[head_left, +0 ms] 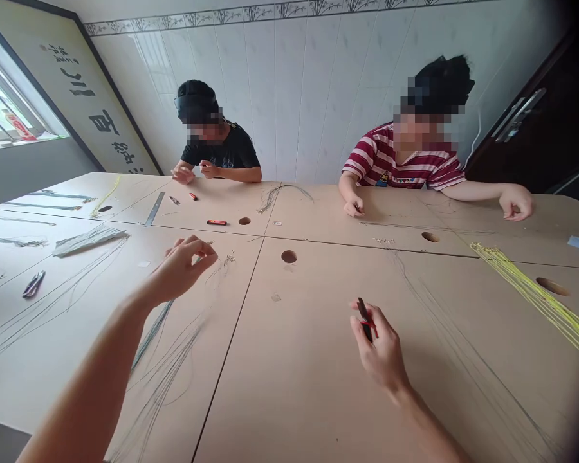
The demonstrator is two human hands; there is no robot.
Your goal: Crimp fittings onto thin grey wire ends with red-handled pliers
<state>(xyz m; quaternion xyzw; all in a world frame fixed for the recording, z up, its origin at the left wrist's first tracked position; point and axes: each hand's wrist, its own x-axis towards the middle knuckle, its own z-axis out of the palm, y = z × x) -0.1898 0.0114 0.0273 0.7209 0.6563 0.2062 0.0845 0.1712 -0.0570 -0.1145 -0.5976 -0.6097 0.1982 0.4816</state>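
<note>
My left hand (181, 267) hovers over the left part of the wooden table (294, 360), fingers curled in a pinch on a thin grey wire (207, 283). Loose grey wires (168, 360) fan out under my left forearm. A small heap of tiny metal pieces (228, 259) lies just right of that hand. My right hand (379, 350) is closed around a small black and red tool (365, 318), its tip pointing up and away from me.
Two people sit across the table, hands on the top. A bundle of yellow wires (535, 299) lies at the right. Round holes (288, 256) dot the table. A red lighter (217, 222), a metal ruler (154, 209) and a grey wire bundle (89, 239) lie left.
</note>
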